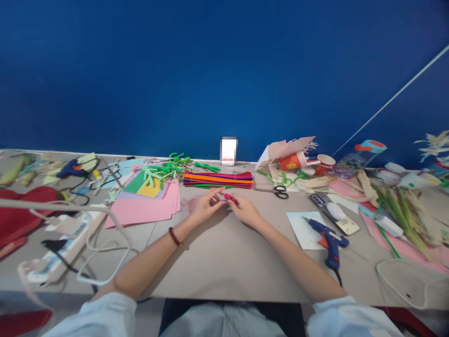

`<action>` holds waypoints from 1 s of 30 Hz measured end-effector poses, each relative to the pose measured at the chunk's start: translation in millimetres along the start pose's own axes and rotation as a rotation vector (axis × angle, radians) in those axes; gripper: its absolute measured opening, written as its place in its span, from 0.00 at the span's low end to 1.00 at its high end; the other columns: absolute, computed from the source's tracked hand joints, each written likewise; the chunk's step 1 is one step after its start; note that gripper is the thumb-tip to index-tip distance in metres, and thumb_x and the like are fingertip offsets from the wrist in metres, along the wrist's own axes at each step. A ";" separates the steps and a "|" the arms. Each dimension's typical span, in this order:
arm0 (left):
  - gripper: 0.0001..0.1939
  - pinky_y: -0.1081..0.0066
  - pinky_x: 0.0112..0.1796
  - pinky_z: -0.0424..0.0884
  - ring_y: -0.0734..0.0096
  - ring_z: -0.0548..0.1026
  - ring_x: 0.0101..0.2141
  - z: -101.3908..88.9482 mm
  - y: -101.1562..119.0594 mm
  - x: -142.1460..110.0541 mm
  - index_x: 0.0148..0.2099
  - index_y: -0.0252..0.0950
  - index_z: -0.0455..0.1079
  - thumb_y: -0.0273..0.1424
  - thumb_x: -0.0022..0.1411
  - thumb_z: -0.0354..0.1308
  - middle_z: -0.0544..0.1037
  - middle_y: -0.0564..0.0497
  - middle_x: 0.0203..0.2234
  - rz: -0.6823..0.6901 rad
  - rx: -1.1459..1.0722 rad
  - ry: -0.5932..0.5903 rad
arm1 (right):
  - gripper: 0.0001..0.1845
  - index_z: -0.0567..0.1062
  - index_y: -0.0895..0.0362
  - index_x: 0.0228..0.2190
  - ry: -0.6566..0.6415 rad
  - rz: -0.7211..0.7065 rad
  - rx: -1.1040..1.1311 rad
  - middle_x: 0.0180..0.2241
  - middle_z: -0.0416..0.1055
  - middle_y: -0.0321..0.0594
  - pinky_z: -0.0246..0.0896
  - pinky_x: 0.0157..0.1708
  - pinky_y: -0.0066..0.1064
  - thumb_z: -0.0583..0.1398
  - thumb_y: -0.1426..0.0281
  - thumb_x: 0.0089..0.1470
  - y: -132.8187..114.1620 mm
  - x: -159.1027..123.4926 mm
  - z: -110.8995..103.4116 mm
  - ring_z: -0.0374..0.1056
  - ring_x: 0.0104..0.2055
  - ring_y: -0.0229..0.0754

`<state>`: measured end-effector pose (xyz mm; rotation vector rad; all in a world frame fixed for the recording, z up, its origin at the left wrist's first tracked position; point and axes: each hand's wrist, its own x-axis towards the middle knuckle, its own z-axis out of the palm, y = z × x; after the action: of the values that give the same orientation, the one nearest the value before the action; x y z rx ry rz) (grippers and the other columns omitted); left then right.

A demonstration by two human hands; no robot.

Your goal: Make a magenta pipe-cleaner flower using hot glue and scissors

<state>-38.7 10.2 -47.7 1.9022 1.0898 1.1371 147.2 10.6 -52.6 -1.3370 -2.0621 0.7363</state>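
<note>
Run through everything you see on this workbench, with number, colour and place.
Small pink piece: one, deep pink, in right grip
Pipe-cleaner bundle: one, mostly red, orange, purple, centre back
Bent green stems: several, green, left of bundle
Pink paper: several sheets, pink, left
Scissors: one pair, black handles, right of bundle
Glue gun: one, blue, right
Phone: one, pale back, behind glue gun
Power strip: one, white, left
Red cloth: one, red, far left
Husks: several, green and pale, far right
Table: one, grey, below
Wall: one, blue, behind
Smaller clutter: too blurred to count
Left grip: one, bare hand, centre
Right grip: one, bare hand, centre
</note>
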 end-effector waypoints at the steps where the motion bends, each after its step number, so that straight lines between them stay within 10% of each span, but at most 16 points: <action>1: 0.22 0.76 0.29 0.71 0.76 0.72 0.31 -1.7 -1.9 1.1 0.55 0.40 0.66 0.34 0.58 0.57 0.73 0.48 0.41 0.013 -0.004 -0.021 | 0.11 0.70 0.53 0.37 -0.016 0.002 -0.023 0.27 0.72 0.36 0.55 0.28 0.26 0.50 0.63 0.59 0.5 -0.8 -0.4 0.66 0.27 0.39; 11: 0.12 0.68 0.43 0.69 0.66 0.73 0.42 -9.6 -7.6 4.7 0.43 0.38 0.74 0.36 0.58 0.58 0.77 0.46 0.40 0.080 0.006 -0.187 | 0.10 0.70 0.53 0.38 -0.132 0.005 -0.198 0.28 0.72 0.37 0.50 0.27 0.26 0.51 0.67 0.57 -2.9 -5.3 -2.3 0.65 0.28 0.38; 30: 0.12 0.69 0.41 0.69 0.67 0.75 0.39 -14.8 -6.0 7.5 0.42 0.37 0.74 0.38 0.59 0.56 0.78 0.47 0.38 0.068 0.107 -0.200 | 0.12 0.72 0.56 0.35 -0.014 -0.020 0.335 0.28 0.73 0.35 0.62 0.33 0.29 0.59 0.61 0.51 0.0 1.8 1.1 0.68 0.30 0.37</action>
<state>-52.0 21.2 -44.1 2.0995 0.9993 0.9169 145.8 12.1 -53.1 -1.1227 -1.8578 1.0317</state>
